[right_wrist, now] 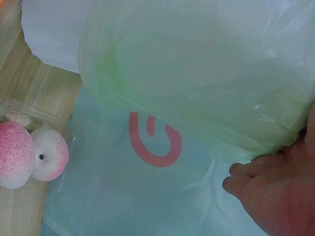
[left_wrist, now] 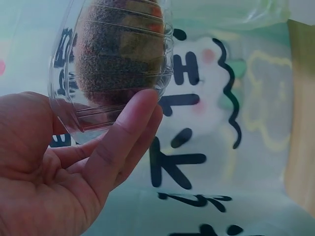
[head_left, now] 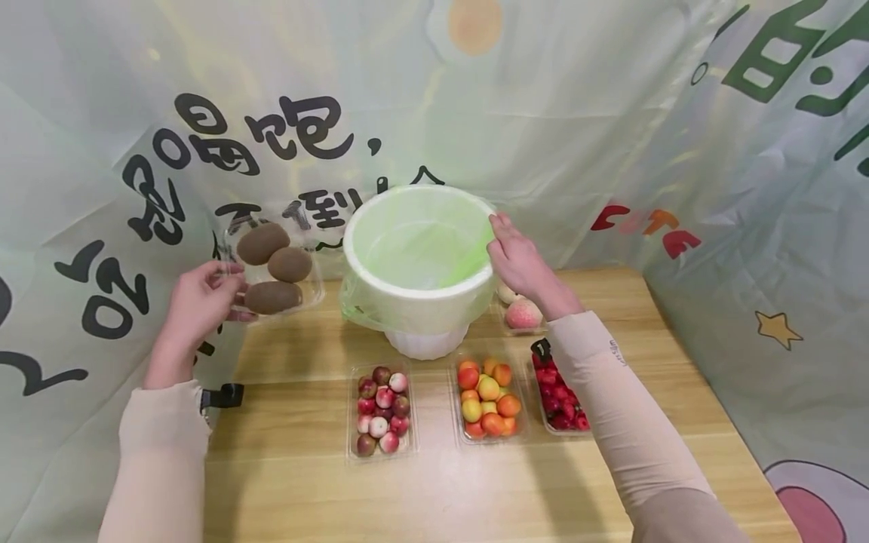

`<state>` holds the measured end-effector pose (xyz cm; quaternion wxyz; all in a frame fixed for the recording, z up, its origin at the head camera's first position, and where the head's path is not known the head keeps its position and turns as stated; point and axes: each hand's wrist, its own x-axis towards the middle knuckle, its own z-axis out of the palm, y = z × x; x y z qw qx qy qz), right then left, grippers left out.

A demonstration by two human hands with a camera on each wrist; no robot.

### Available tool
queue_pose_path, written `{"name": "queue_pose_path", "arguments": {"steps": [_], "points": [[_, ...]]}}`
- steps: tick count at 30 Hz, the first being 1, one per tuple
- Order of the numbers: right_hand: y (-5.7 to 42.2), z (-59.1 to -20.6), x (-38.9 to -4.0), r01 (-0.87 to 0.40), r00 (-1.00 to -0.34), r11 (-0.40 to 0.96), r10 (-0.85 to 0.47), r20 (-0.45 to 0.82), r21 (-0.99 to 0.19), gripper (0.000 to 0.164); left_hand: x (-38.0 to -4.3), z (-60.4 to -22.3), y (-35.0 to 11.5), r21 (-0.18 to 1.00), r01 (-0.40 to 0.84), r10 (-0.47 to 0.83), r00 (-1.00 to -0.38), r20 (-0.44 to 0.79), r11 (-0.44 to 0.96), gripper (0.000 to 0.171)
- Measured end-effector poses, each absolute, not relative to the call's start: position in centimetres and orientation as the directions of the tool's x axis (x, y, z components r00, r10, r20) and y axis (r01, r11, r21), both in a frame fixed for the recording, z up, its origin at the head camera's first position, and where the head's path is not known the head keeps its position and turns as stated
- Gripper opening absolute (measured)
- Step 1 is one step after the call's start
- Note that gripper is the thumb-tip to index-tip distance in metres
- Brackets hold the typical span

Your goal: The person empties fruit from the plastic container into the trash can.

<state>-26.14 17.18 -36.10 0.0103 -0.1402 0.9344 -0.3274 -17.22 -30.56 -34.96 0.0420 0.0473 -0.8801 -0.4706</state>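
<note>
My left hand (head_left: 204, 298) pinches the edge of a clear plastic punnet (head_left: 314, 290) holding three brown kiwis (head_left: 290, 264), raised at the left with its open face toward me. The left wrist view shows a fuzzy kiwi (left_wrist: 118, 54) through the plastic, thumb and fingers at the punnet's end. In the middle stands a white bucket (head_left: 424, 320) lined with a thin green plastic bag (head_left: 400, 253). My right hand (head_left: 519, 260) rests against the bucket's right rim with fingers extended. In the right wrist view its fingertips touch the bag's outer fold (right_wrist: 197, 132).
Along the wooden table (head_left: 299, 483) sit clear punnets of small red-purple fruits (head_left: 382, 411), orange and yellow fruits (head_left: 489, 400) and red berries (head_left: 560, 396). Behind my right forearm is a punnet of pink-white peaches (head_left: 523, 313). Printed cloth (head_left: 577, 90) hangs around the table.
</note>
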Motion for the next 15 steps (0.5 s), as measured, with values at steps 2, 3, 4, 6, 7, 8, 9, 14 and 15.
{"name": "queue_pose_path", "arguments": {"steps": [2, 3, 4, 6, 7, 8, 9, 14, 15], "points": [[17.1, -36.1, -26.2, -0.258, -0.96, 0.746, -0.27, 0.075, -0.614, 0.066, -17.6, -34.2, -30.2, 0.819, -0.038, -0.12, -0.992, 0.038, 0.572, 0.041], [17.1, -36.0, -26.2, -0.258, -0.96, 0.746, -0.269, 0.077, -0.614, 0.066, -17.8, -33.8, -30.0, 0.817, -0.038, -0.12, -0.992, 0.039, 0.575, 0.042], [17.0, -36.0, -26.2, -0.261, -0.959, 0.746, -0.271, 0.079, -0.613, 0.066, -18.0, -33.4, -29.8, 0.814, -0.039, -0.12, -0.992, 0.037, 0.579, 0.042], [17.0, -36.0, -26.2, -0.265, -0.959, 0.747, -0.273, 0.082, -0.61, 0.066, -18.5, -32.8, -29.4, 0.815, -0.041, -0.12, -0.992, 0.035, 0.577, 0.042], [17.0, -35.9, -26.3, -0.267, -0.958, 0.746, -0.274, 0.085, -0.609, 0.066, -18.7, -32.5, -29.3, 0.818, -0.043, -0.12, -0.992, 0.032, 0.573, 0.043], [17.0, -35.9, -26.2, -0.268, -0.958, 0.747, -0.274, 0.086, -0.608, 0.066, -19.0, -32.3, -29.1, 0.821, -0.047, -0.118, -0.993, 0.025, 0.569, 0.043], [17.0, -35.9, -26.2, -0.268, -0.958, 0.748, -0.275, 0.085, -0.607, 0.066, -19.2, -32.1, -28.9, 0.823, -0.049, -0.116, -0.993, 0.02, 0.566, 0.043], [17.0, -35.8, -26.0, -0.263, -0.959, 0.756, -0.273, 0.076, -0.6, 0.066, -20.3, -31.4, -28.2, 0.835, -0.034, -0.087, -0.996, 0.017, 0.549, 0.041], [17.0, -35.8, -26.0, -0.262, -0.959, 0.756, -0.273, 0.075, -0.6, 0.066, -20.5, -31.2, -28.0, 0.837, -0.028, -0.085, -0.996, 0.023, 0.547, 0.041]]}}
